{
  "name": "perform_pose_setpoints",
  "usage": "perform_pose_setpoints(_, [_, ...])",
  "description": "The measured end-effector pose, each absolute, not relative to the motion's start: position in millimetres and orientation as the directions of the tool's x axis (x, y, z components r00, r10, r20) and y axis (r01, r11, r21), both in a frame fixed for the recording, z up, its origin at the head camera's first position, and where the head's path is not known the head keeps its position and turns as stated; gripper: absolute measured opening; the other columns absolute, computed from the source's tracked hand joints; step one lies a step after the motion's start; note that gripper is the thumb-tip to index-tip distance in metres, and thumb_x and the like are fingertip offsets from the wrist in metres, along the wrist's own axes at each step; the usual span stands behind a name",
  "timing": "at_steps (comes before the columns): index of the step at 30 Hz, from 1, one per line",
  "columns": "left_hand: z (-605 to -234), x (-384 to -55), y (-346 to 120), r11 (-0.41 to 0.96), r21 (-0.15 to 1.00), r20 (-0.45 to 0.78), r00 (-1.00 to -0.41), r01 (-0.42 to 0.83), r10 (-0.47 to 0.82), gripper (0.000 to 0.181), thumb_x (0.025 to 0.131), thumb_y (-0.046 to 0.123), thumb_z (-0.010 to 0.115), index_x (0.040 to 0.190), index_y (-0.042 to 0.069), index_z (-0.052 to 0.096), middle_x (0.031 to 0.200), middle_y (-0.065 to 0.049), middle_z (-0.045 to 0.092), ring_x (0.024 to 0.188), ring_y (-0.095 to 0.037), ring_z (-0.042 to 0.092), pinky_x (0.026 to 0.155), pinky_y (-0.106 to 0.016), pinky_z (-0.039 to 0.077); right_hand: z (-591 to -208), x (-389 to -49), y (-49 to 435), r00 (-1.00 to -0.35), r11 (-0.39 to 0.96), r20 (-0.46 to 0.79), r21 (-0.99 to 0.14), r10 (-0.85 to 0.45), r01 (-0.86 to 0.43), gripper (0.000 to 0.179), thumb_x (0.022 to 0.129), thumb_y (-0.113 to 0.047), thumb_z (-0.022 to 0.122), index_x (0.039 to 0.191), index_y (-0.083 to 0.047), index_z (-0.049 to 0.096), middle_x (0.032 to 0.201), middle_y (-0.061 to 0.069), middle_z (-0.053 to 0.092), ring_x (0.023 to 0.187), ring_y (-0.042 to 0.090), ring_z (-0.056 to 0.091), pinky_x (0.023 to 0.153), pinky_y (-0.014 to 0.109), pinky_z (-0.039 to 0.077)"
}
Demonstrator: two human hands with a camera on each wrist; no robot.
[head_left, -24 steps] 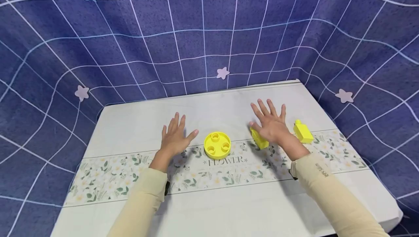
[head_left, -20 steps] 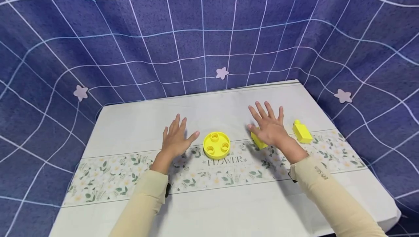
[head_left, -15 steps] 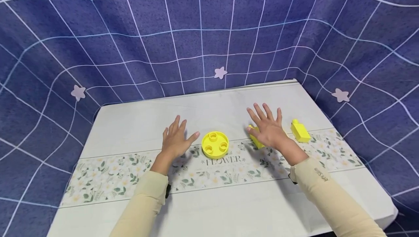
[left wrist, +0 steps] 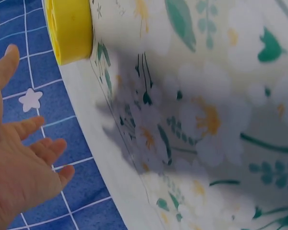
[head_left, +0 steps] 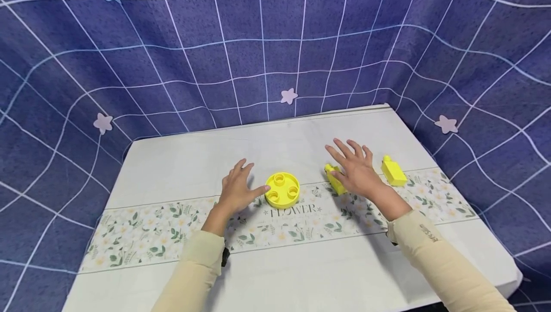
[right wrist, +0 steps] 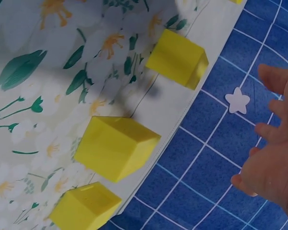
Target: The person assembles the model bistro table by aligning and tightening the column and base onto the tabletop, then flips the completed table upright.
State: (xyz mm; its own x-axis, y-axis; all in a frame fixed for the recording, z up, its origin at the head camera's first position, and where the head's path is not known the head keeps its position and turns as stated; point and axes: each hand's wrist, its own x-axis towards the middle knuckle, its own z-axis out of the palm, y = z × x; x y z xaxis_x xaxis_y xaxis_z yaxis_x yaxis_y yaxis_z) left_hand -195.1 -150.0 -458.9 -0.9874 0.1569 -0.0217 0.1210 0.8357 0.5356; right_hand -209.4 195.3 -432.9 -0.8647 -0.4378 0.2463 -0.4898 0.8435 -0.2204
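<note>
A round yellow disc piece (head_left: 281, 190) with a raised rim and three hollow pegs lies at mid-table. My left hand (head_left: 237, 192) hovers just left of it, thumb towards its rim; in the left wrist view the thumb stays apart from the disc (left wrist: 69, 28). My right hand (head_left: 359, 171) hovers, fingers spread, above a yellow block (head_left: 336, 180) with a knob at one end, partly covering it. Another such block (head_left: 393, 172) lies further right. The right wrist view has three yellow blocks, including a middle one (right wrist: 117, 148); one is probably hidden under the hand in the head view.
A white cloth (head_left: 275, 273) with a printed flower band covers the table. Behind and beside it hangs a blue curtain (head_left: 241, 53) with white grid lines and star shapes. The table's back edge runs along the curtain.
The left hand has shifted right and its thumb has come closer to the disc. The right hand's fingers have bent slightly and moved a little down. The view has drifted slightly.
</note>
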Motion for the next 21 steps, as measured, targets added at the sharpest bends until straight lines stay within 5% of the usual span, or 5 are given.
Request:
perform_pose_setpoints(10, [-473, -190, -138, 0.770, 0.623, -0.103, -0.960, 0.141, 0.260, 0.113, 0.062, 0.041, 0.089, 0.153, 0.020, 0.025, 0.160, -0.003, 0.013, 0.144, -0.027, 0.014, 0.114, -0.053, 0.014, -438, -212, 202, -0.850, 0.853, 0.282, -0.157, -0.444, -0.498, 0.067, 0.086, -0.005, 0.067, 0.146, -0.020, 0.041, 0.151, 0.017, 0.030, 0.132, 0.043, 0.026, 0.097, 0.065, 0.022])
perform_pose_setpoints(21, [-490, -191, -123, 0.703, 0.701, -0.122, -0.953, 0.116, 0.278, 0.127, 0.055, 0.031, 0.095, 0.155, 0.020, 0.016, 0.152, -0.002, 0.019, 0.142, -0.022, 0.015, 0.113, -0.047, 0.024, -442, -216, 209, -0.882, 0.880, 0.189, -0.129, -0.431, -0.458, 0.077, 0.085, 0.007, 0.061, 0.150, -0.025, 0.035, 0.152, 0.017, 0.026, 0.132, 0.043, 0.024, 0.097, 0.063, 0.023])
